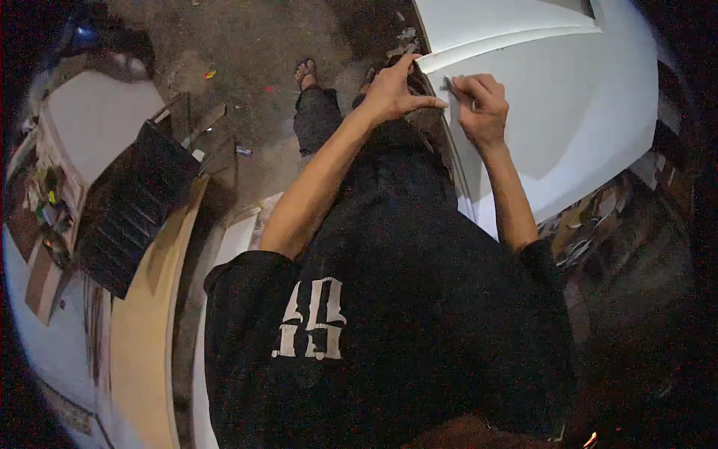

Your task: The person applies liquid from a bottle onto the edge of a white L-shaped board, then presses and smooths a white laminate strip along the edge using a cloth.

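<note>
My left hand (389, 91) rests at the near-left edge of a large white panel (557, 123). Its thumb and forefinger are stretched apart, the thumb lying on the panel's edge and the forefinger at the end of a raised white strip (508, 46). The strip runs across the panel toward the upper right. Just right of that hand, my right hand (482, 111) is closed in a pinch over the panel. A small, thin grey piece (448, 82) shows at its fingertips; its kind is too small to make out.
On the left stands a black ribbed plastic piece (138, 206) beside a pale board (101, 123) and long yellowish boards (149, 322). Scraps (591, 217) lie beyond the panel's lower right edge. A bare foot in a sandal (305, 73) stands on the brown floor (224, 45).
</note>
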